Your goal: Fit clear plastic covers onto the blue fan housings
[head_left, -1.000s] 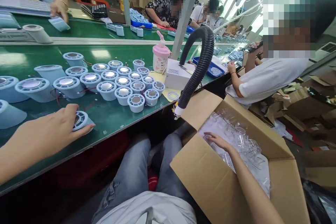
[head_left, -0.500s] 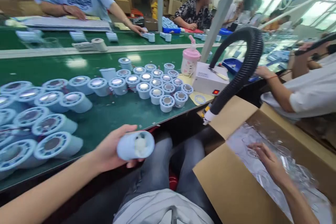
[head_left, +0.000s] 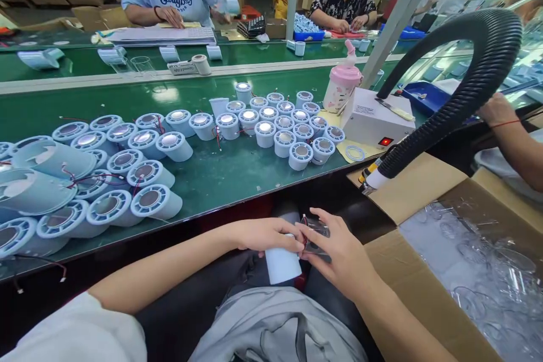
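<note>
A pale blue cylindrical housing (head_left: 282,263) was held over the lap, below the edge of the green belt (head_left: 212,172), with its closed end pointing down toward the grey trousers. It was gripped near its top by the left hand (head_left: 265,235), whose fingers (head_left: 292,244) were curled and pressed against its upper rim. Just beside those fingers, a clear plastic piece (head_left: 316,235) was pinched between thumb and fingertips of the right hand (head_left: 339,257) and was held against the open end of the housing; whether it was already seated could not be told.

As a judgement, the fitting of this one unit was only begun: the clear piece was brought to the housing but was not seen snapped on. Much was left, for many housings with shiny centres (head_left: 271,124) were stood in rows beyond the fingers, and more were laid on their sides (head_left: 114,192) well to the left of them. To the right of the right hand, an open cardboard box (head_left: 394,271) of clear plastic parts (head_left: 479,260) was kept. Above it a black corrugated hose (head_left: 458,96) was arched, and farther off a white box with a red switch (head_left: 375,121) and a pink bottle (head_left: 341,87) were set.
</note>
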`<state>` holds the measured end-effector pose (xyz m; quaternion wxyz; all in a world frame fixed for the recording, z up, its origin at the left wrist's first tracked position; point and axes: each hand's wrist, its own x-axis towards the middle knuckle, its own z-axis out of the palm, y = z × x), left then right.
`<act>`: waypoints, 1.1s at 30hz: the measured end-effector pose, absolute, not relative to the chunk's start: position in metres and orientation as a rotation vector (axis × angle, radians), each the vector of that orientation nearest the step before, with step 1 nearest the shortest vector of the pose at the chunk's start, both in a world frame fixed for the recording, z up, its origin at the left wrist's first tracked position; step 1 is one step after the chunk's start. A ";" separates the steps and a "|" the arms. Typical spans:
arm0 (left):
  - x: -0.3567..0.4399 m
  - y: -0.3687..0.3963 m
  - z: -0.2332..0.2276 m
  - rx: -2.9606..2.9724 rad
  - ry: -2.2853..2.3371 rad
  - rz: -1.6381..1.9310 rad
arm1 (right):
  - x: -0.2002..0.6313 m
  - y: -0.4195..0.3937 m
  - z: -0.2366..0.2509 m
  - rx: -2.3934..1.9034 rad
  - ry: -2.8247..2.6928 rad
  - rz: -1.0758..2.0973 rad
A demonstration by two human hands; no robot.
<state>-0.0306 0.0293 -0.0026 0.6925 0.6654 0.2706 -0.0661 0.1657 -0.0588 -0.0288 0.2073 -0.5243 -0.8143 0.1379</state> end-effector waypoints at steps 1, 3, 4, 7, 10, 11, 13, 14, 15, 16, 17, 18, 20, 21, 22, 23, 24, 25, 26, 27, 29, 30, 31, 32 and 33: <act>-0.031 0.029 0.001 1.661 0.603 -0.110 | 0.165 -0.058 -0.029 -1.487 -2.258 0.424; -0.033 0.027 0.007 1.935 0.623 0.008 | 0.164 -0.058 -0.028 -1.511 -2.221 0.541; -0.034 0.025 0.008 2.012 0.652 0.069 | 0.164 -0.059 -0.027 -1.510 -2.188 0.622; -0.035 0.018 0.005 2.036 0.750 0.252 | 0.165 -0.061 -0.020 -1.502 -1.998 0.908; -0.036 0.014 -0.008 1.999 0.748 0.437 | 0.167 -0.062 -0.012 -1.506 -1.748 1.114; -0.036 0.013 -0.013 2.004 0.740 0.475 | 0.167 -0.062 -0.010 -1.499 -1.671 1.159; -0.036 0.012 -0.023 2.034 0.721 0.531 | 0.168 -0.060 -0.008 -1.481 -1.522 1.223; -0.036 0.012 -0.027 2.046 0.710 0.555 | 0.169 -0.059 -0.008 -1.466 -1.456 1.255; -0.036 0.012 -0.029 2.047 0.698 0.573 | 0.170 -0.057 -0.009 -1.448 -1.386 1.287; -0.036 0.012 -0.031 2.028 0.681 0.576 | 0.172 -0.056 -0.010 -1.431 -1.311 1.322; -0.036 0.011 -0.031 1.983 0.658 0.562 | 0.173 -0.054 -0.010 -1.414 -1.233 1.366; -0.036 0.011 -0.030 1.914 0.632 0.532 | 0.174 -0.053 -0.011 -1.393 -1.159 1.417; -0.036 0.009 -0.028 1.734 0.589 0.472 | 0.177 -0.052 -0.011 -1.329 -1.059 1.497; -0.036 0.008 -0.026 1.643 0.581 0.455 | 0.178 -0.052 -0.010 -1.293 -1.068 1.511; -0.036 0.007 -0.024 1.559 0.588 0.449 | 0.179 -0.054 -0.010 -1.269 -1.137 1.495; -0.036 0.006 -0.023 1.490 0.604 0.451 | 0.180 -0.056 -0.010 -1.261 -1.250 1.434; -0.037 0.005 -0.022 1.435 0.624 0.449 | 0.180 -0.058 -0.011 -1.265 -1.385 1.335; -0.037 0.004 -0.021 1.394 0.642 0.441 | 0.180 -0.061 -0.011 -1.276 -1.517 1.220; -0.038 0.003 -0.020 1.371 0.656 0.426 | 0.180 -0.064 -0.012 -1.287 -1.625 1.114; -0.039 0.002 -0.019 1.369 0.666 0.409 | 0.181 -0.066 -0.014 -1.294 -1.692 1.038; -0.040 0.001 -0.017 1.411 0.663 0.395 | 0.182 -0.071 -0.016 -1.298 -1.714 1.032; -0.040 0.001 -0.016 1.444 0.653 0.404 | 0.182 -0.073 -0.017 -1.305 -1.691 1.079; -0.041 0.001 -0.016 1.477 0.640 0.424 | 0.183 -0.074 -0.017 -1.314 -1.657 1.138; -0.041 0.001 -0.015 1.505 0.624 0.448 | 0.183 -0.075 -0.017 -1.323 -1.618 1.194; -0.041 0.001 -0.014 1.525 0.607 0.467 | 0.184 -0.075 -0.016 -1.332 -1.582 1.245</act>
